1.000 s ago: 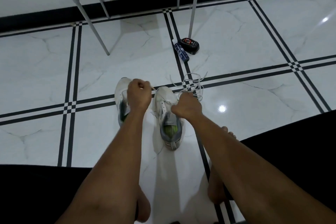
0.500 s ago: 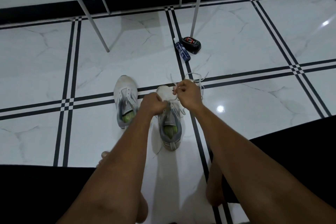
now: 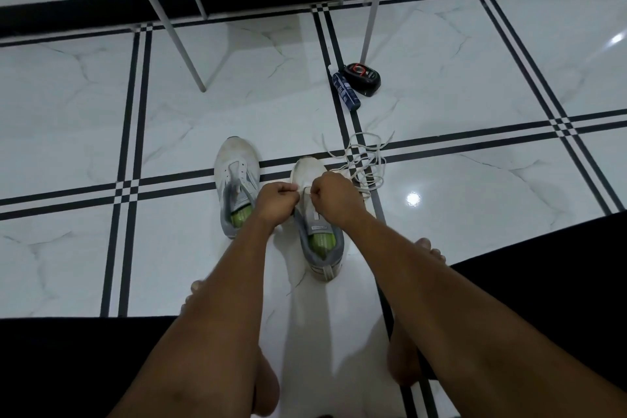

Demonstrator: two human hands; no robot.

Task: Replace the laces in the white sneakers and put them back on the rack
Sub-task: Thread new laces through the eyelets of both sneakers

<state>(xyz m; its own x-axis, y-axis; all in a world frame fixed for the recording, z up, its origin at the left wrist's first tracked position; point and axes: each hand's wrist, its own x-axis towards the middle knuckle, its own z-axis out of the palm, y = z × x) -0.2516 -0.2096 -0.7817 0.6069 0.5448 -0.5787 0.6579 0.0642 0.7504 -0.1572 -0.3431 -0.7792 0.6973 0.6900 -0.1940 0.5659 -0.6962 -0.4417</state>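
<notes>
Honestly, with the left hand (image 3: 275,202) and right hand (image 3: 330,195) each pinching lace over the right sneaker (image 3: 317,231), I'd keep both ends even.

I brought my left hand (image 3: 274,202) off the left sneaker (image 3: 236,180) to meet my right hand (image 3: 334,195) over the right sneaker (image 3: 317,214).
</notes>
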